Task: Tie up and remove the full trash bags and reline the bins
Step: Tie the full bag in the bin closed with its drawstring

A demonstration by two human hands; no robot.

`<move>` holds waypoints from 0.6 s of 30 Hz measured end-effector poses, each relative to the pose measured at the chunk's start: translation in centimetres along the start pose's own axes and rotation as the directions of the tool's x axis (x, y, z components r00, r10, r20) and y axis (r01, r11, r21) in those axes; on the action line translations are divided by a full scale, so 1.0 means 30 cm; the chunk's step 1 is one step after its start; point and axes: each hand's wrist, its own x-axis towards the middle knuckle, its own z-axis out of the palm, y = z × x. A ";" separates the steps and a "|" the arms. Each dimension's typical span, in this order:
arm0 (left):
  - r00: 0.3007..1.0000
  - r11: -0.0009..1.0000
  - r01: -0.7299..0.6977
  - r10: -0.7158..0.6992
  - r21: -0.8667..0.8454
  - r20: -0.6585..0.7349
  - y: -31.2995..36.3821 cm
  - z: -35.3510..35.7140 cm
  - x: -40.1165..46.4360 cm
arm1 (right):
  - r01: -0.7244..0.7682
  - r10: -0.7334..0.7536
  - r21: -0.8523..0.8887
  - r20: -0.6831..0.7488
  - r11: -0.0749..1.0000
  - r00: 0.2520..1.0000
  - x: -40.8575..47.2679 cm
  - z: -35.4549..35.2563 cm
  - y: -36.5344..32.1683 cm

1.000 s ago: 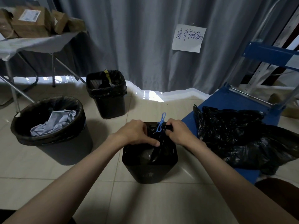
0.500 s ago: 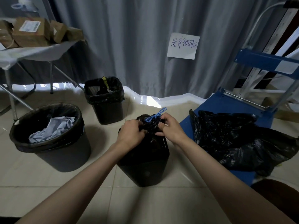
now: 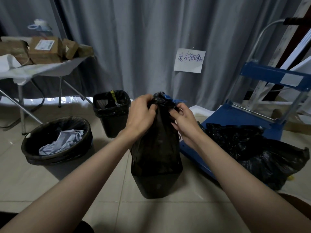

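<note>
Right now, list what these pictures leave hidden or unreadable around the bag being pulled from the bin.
Head view only:
- Contents of the black bag: opaque plastic hides them.
- Knot in the blue drawstring: left hand and right hand cover the bag's neck.
- Inside of the square bin: the bag blocks it.
- Handwritten paper sign: too small and blurred to read surely.
- Blue cart: its right side is cut off.

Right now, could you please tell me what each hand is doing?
Left hand: fingers grip the gathered neck of the black trash bag.
Right hand: fingers pinch the same bag's neck.
</note>
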 end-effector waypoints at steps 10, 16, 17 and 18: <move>0.989 0.987 -0.149 0.148 -0.054 -0.028 0.175 -0.204 0.260 | 0.195 -0.194 0.023 -0.048 0.980 0.980 0.118 0.164 -0.371; 0.988 0.987 -0.153 0.152 -0.054 -0.027 0.196 -0.199 0.402 | 0.288 -0.288 -0.007 -0.080 0.958 0.954 0.231 0.170 -0.476; 0.989 0.988 -0.144 0.142 -0.059 -0.028 0.190 -0.179 0.427 | 0.295 -0.295 -0.015 -0.087 0.955 0.952 0.259 0.161 -0.474; 0.991 0.989 -0.134 0.133 -0.066 -0.024 0.178 -0.152 0.456 | 0.295 -0.296 -0.025 -0.093 0.955 0.951 0.292 0.150 -0.466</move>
